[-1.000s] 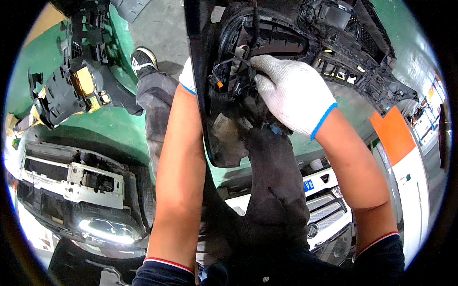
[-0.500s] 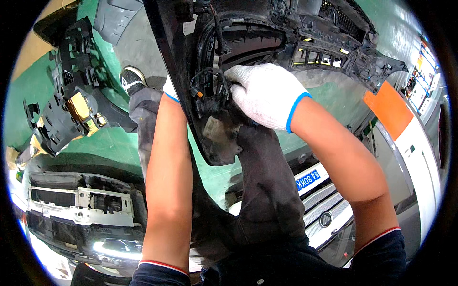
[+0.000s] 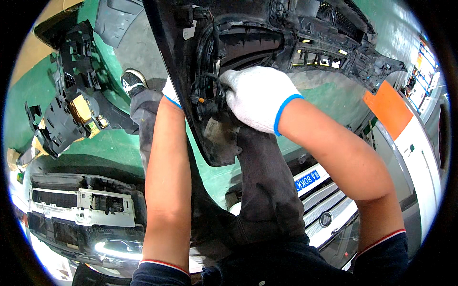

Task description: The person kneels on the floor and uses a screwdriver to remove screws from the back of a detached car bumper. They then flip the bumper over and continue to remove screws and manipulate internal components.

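A large black car bumper (image 3: pixel 210 138) stands before me with its inner side in view, its lower end beside my legs. Black wiring (image 3: pixel 205 78) with a small orange clip (image 3: pixel 201 100) runs along that inner side. My right hand (image 3: pixel 260 97), in a white knit glove with a blue cuff, is closed at the wiring; its curled fingers grip the black strands, though the fingertips are hidden. My left hand (image 3: pixel 170 92), gloved alike, reaches behind the bumper's left edge. Only its wrist end shows, and its fingers are hidden.
Black plastic car parts (image 3: pixel 78 100) lie on the green floor to the left. A car front with exposed framework (image 3: pixel 81 205) is at lower left. At right are a white car's grille (image 3: pixel 324 209) and an orange panel (image 3: pixel 389 109). My shoe (image 3: pixel 133 82) is left of the bumper.
My right hand has shifted slightly left and its wrist has turned a little. The wire loop beside it has flattened, and the orange clip has moved slightly down. My left hand has barely moved.
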The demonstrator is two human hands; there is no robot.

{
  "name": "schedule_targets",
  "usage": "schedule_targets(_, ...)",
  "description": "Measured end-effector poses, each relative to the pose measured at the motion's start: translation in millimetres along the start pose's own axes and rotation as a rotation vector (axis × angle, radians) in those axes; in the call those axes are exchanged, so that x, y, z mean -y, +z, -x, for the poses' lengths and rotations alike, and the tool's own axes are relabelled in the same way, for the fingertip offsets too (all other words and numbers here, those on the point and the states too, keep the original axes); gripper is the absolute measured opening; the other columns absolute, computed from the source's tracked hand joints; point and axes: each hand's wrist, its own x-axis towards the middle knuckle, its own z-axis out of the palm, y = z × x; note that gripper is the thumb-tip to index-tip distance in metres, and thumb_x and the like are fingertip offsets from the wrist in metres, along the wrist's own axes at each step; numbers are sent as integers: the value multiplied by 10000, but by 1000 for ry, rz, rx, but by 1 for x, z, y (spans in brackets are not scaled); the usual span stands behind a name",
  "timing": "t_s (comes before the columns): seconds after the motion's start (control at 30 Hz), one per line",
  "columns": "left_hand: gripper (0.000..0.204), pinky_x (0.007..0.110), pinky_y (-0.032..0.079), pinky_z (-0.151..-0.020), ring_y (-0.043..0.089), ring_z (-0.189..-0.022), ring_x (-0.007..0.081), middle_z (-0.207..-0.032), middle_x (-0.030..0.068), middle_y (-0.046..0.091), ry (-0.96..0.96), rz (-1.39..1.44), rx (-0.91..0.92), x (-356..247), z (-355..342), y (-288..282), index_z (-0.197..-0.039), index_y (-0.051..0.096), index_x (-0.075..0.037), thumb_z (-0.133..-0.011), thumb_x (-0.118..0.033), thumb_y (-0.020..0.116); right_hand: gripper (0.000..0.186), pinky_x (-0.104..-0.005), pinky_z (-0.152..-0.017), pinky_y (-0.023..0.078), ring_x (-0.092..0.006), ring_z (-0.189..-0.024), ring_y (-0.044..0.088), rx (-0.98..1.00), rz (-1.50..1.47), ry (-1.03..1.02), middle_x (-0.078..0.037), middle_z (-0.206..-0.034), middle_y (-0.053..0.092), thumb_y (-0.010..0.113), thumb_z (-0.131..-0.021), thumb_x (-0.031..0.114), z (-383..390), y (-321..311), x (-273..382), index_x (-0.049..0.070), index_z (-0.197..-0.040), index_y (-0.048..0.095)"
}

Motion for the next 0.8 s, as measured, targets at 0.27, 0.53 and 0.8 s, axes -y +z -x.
schedule_targets(0.27,442,365,610,-753,701,-892,210,-1056,80,735,-32,-31,-123,-4,9,18,-1230,692,-101,-1085,-484,525,287,-520,-862,594,-410,-1002,751,-6,62,60,-206,-1073,776,529,-954,162,1,2,22,69,-1109,752)
schedule_targets(0.53,495,371,606,-712,704,-824,210,-981,85,747,-34,-59,-187,-11,10,30,-1172,720,-103,-1078,-540,509,301,-526,-817,584,-423,-945,745,-55,48,85,-224,-994,769,556,-922,150,-7,15,31,67,-1146,740)
schedule_targets(0.8,536,349,602,-729,707,-834,198,-1024,73,763,-100,4,-241,-19,13,51,-1214,728,-102,-1079,-567,496,323,-530,-851,586,-423,-989,743,-21,65,102,-221,-1048,772,533,-942,189,-13,12,39,87,-1154,755)
